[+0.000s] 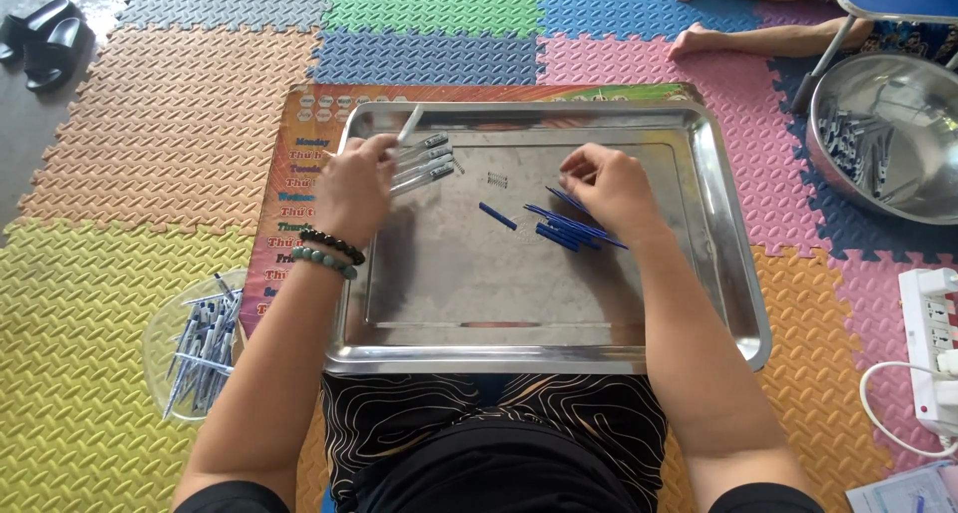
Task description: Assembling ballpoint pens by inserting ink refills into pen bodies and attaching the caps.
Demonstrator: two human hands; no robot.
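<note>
A steel tray (718, 273) lies in front of me on the foam mat. My left hand (354, 189) is at the tray's upper left and pinches a thin white pen part (409, 124) that sticks up from its fingers. Beside it lie three clear pen barrels (427, 162). My right hand (609, 186) rests fingers-down in the tray's upper middle, touching a bunch of blue refills (569, 232). One short blue piece (497, 216) and a small metal spring (498, 180) lie between the hands.
A clear plastic bowl (160, 323) with several pens sits at my left. A steel bowl (848, 104) with pen parts stands at the upper right, near another person's bare feet (699, 39). A white power strip (933, 343) lies at the right, black sandals (45, 34) at the upper left.
</note>
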